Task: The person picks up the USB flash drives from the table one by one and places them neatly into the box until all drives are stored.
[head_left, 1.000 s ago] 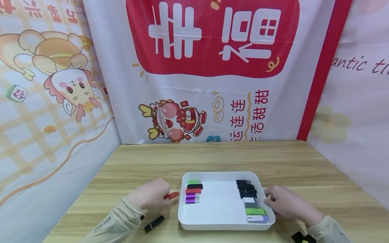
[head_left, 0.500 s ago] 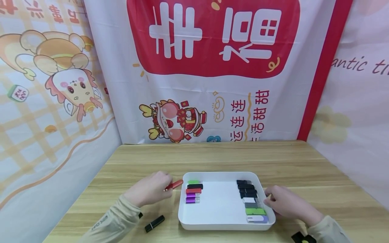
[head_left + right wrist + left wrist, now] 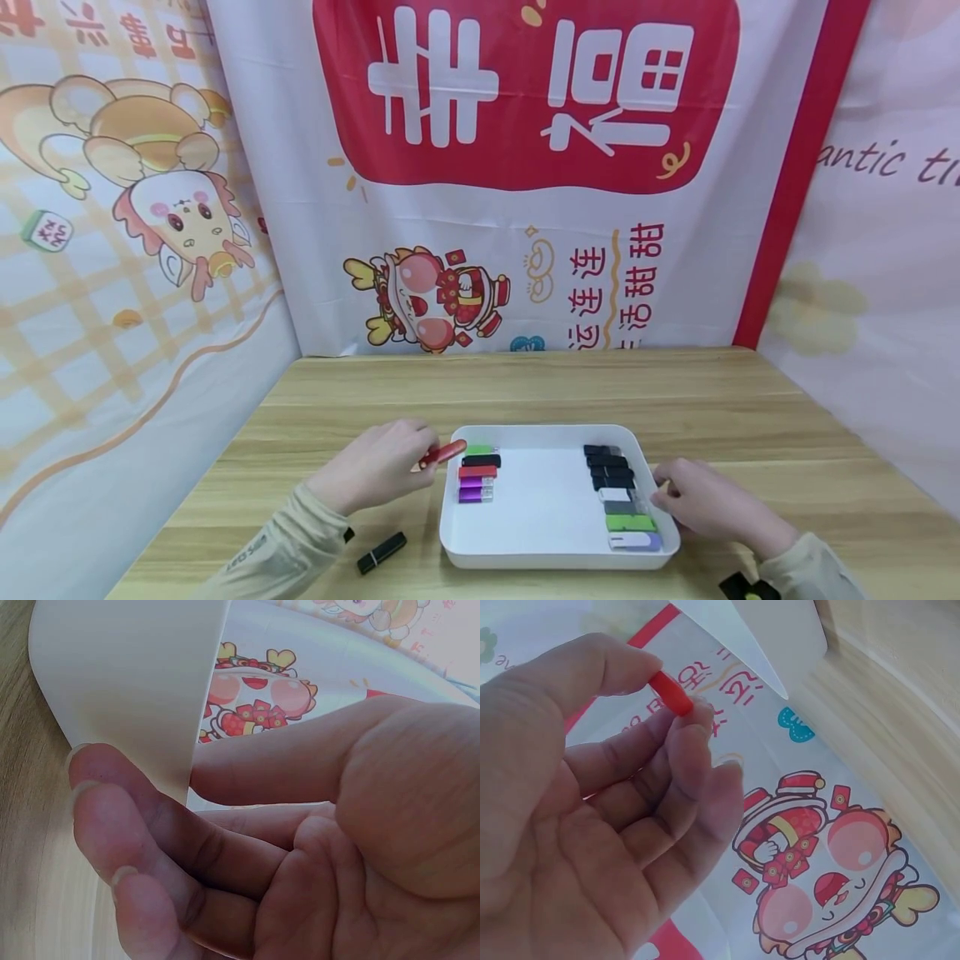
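Note:
My left hand (image 3: pixel 378 467) pinches a red USB stick (image 3: pixel 448 452) between thumb and fingertips, above the left wall of the white tray (image 3: pixel 543 521). In the left wrist view the red stick shows nearly end-on, the other fingers loosely bent below it. My right hand (image 3: pixel 708 504) holds the tray's right wall; in the right wrist view the thumb lies on one side of that wall and the fingers on the other. Down the tray's left side runs a column of USB sticks, green, black, red (image 3: pixel 477 472) and two purple (image 3: pixel 475 494).
Along the tray's right side lies another column: several black sticks (image 3: pixel 609 472), then white, grey, green (image 3: pixel 631 522) and lavender ones. A black USB stick (image 3: pixel 382 552) lies on the wooden table (image 3: pixel 525 383) left of the tray. Printed cloths (image 3: pixel 525 208) hang behind and beside it.
The left hand has carried the red USB stick up and right, from beside the tray to above its left rim. The right hand and tray have stayed put.

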Action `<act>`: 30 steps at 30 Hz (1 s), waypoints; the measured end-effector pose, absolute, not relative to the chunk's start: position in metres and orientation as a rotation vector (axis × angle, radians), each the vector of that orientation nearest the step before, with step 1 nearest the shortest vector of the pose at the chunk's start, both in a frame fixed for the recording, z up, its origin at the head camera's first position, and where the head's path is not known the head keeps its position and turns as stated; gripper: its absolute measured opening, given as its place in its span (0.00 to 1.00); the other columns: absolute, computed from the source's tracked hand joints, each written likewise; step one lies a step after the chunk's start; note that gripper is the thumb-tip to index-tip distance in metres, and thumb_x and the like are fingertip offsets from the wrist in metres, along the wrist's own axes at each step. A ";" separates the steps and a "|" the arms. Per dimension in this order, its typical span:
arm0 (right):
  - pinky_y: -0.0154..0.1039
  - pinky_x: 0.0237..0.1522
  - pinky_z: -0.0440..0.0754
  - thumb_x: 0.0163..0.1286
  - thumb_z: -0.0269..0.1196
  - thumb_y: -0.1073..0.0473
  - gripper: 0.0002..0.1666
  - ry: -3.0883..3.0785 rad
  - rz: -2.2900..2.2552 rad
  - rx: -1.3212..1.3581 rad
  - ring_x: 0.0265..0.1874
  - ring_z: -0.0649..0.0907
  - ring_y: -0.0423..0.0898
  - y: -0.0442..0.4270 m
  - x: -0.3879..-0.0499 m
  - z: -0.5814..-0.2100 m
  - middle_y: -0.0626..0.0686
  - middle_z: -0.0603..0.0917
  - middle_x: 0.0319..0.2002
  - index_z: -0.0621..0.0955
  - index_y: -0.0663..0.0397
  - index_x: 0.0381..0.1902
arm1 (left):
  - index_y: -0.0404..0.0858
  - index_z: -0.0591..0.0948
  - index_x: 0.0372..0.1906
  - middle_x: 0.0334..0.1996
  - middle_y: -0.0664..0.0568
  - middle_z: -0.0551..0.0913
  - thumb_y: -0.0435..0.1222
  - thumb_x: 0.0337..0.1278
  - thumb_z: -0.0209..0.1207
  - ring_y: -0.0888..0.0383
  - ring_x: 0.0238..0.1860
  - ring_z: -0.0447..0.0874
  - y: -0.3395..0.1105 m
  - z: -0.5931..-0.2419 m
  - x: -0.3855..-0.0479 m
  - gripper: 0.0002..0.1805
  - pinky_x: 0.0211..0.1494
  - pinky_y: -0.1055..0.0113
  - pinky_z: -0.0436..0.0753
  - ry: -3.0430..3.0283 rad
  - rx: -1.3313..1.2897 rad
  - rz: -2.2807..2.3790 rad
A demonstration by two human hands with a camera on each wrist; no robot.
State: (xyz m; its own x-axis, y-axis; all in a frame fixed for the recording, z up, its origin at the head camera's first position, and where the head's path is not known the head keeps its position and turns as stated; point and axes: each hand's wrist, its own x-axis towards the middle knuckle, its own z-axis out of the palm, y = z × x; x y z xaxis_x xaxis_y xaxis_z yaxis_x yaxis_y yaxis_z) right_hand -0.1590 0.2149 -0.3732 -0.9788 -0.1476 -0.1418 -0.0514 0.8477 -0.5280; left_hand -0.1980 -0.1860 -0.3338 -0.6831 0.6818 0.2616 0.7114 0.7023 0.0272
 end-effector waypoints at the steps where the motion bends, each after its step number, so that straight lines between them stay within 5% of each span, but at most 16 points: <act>1: 0.42 0.25 0.75 0.66 0.64 0.66 0.14 2.846 -0.809 -0.153 0.24 0.77 0.47 0.215 -0.159 -0.373 0.53 0.80 0.29 0.82 0.67 0.48 | 0.42 0.81 0.32 0.26 0.59 0.75 0.37 0.52 0.67 0.65 0.23 0.70 -0.185 -0.334 -0.197 0.05 0.24 0.72 0.74 -2.677 -1.117 -0.184; 30: 0.42 0.24 0.75 0.66 0.64 0.66 0.12 2.863 -0.801 -0.179 0.24 0.77 0.47 0.214 -0.160 -0.374 0.52 0.80 0.28 0.82 0.67 0.47 | 0.46 0.77 0.28 0.24 0.61 0.69 0.37 0.53 0.67 0.66 0.22 0.66 -0.156 -0.363 -0.193 0.08 0.23 0.74 0.69 -2.697 -1.321 -0.029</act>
State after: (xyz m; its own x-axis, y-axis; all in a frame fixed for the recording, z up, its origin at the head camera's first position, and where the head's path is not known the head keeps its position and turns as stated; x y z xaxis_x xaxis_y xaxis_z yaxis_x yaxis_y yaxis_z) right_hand -0.1600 0.2144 -0.3740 -0.9795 -0.1587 -0.1241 -0.0713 0.8493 -0.5231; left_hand -0.1928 -0.1562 -0.3632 -0.6055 0.7848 0.1322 0.7875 0.6148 -0.0432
